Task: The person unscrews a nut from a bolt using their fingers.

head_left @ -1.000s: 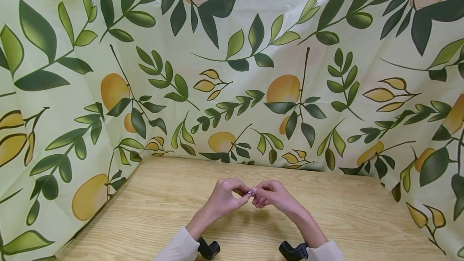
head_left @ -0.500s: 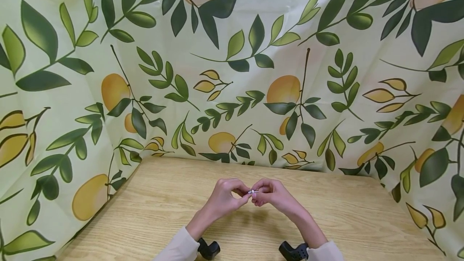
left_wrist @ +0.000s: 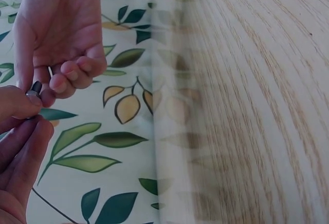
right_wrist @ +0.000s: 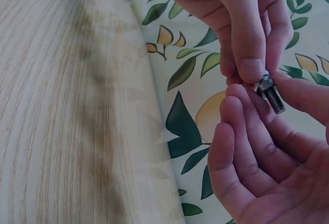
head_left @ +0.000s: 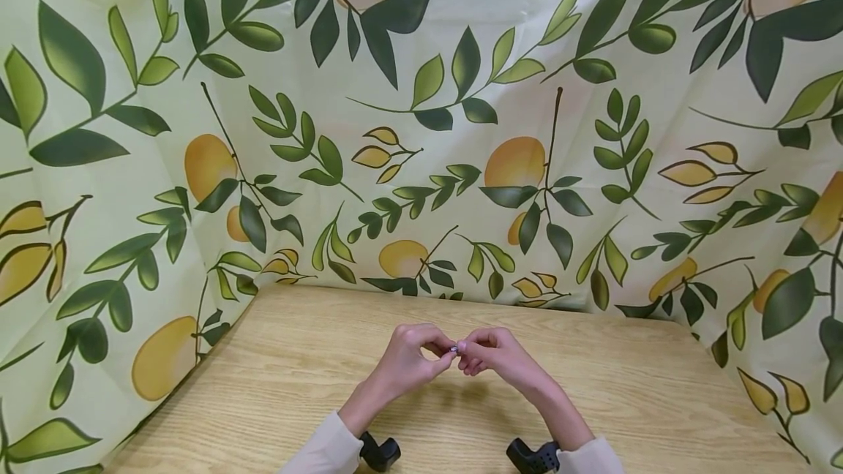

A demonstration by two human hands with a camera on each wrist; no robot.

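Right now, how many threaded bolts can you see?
1 bolt, where the left hand and right hand meet; any others could be hidden inside their grip.

It's a screened-off table booth, a staged recording corner by the look of it! Pale leaf-and-fruit-printed sheeting (head_left: 421,20) climbs the back and both sides, creases showing, and there it meets a wood-grain tabletop (head_left: 303,357) along the far edge. Low in the head view, two black wrist-worn camera fittings (head_left: 380,453) poke into shot, another clear sign of a recording set. Home, lab or office beyond? The sheeting hides the wider room; I can't tell.
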